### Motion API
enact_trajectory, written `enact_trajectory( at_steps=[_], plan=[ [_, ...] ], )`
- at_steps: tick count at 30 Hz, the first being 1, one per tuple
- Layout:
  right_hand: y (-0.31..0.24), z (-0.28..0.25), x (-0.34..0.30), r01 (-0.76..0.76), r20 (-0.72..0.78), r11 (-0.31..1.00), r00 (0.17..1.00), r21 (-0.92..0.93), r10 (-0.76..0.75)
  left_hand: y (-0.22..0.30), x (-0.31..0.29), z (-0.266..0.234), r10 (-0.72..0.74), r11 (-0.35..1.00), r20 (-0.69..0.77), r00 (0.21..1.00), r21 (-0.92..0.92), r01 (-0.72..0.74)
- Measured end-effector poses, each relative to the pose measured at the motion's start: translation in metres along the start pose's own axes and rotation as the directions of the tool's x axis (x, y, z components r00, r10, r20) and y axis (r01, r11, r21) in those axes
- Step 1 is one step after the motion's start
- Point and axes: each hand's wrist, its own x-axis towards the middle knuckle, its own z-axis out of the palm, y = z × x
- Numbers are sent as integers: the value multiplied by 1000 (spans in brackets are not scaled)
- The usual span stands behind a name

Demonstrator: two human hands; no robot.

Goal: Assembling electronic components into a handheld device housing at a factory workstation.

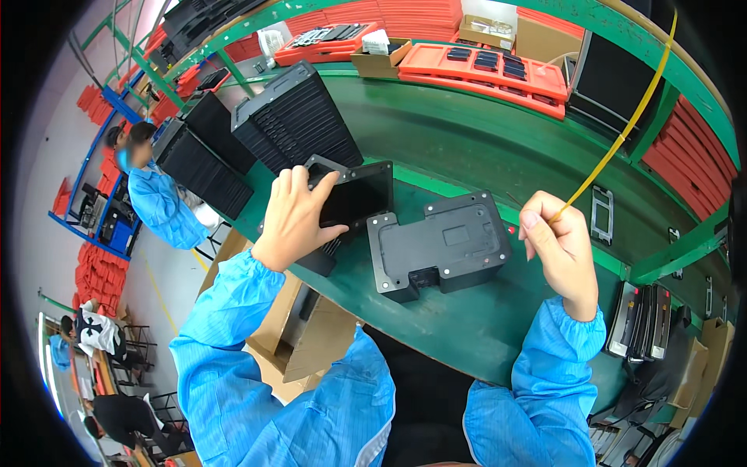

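Head view, with hours read on a clock face centred in the field. At nine o'clock, the left hand (296, 216) has thumb and forefinger spread well apart at the near edge of a framed black panel (359, 194); from my distant post I cannot tell whether they clamp it or merely rest there. At three o'clock, the right hand (562, 253) has its thumb and fingers drawn together, apparently on the lower end of a yellow strip (622, 136) that runs up toward one o'clock. The two hands stand well apart. Between them, a notched black housing (436, 245) lies flat on the green table (436, 323), just toward three from centre; whether the panel touches it I cannot make out.

I judge the panel the likeliest source of trouble: a light or one-sided grip could let it tip, and its glossy face (the part I would guard most) might scrape the housing's corner. If the left hand strayed toward eleven, its knuckles could jostle the tall stack of black units (299, 117). A hard tug on the strip might snap it out of the fingers. Anything pushed over the table's edge toward seven could drop into the open carton (327, 335) below.
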Motion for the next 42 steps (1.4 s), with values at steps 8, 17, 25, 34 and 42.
enact_trajectory(
  at_steps=[8, 17, 25, 34, 42],
  plan=[
    [-1, -2, -1, 9, 14, 1000, 1000, -30, -9, -48, -39, 26, -305, 927, -107, 946, -261, 269],
    [0, -6, -1, -17, 24, 999, 1000, -50, 19, -72, -88, 44, -647, 664, 237, 725, -292, 688],
    [3, -25, -3, 31, -109, 999, 994, 40, -27, -31, -70, 1, -454, 730, 214, 865, -467, 499],
    [7, -39, -4, 30, -128, 1000, 991, -5, -31, -38, -83, 28, -486, 665, 100, 868, -602, 442],
    [10, -62, -2, 90, -240, 910, 971, 404, 10, -31, -82, 18, -412, 808, 17, 911, -456, 373]
  ],
)
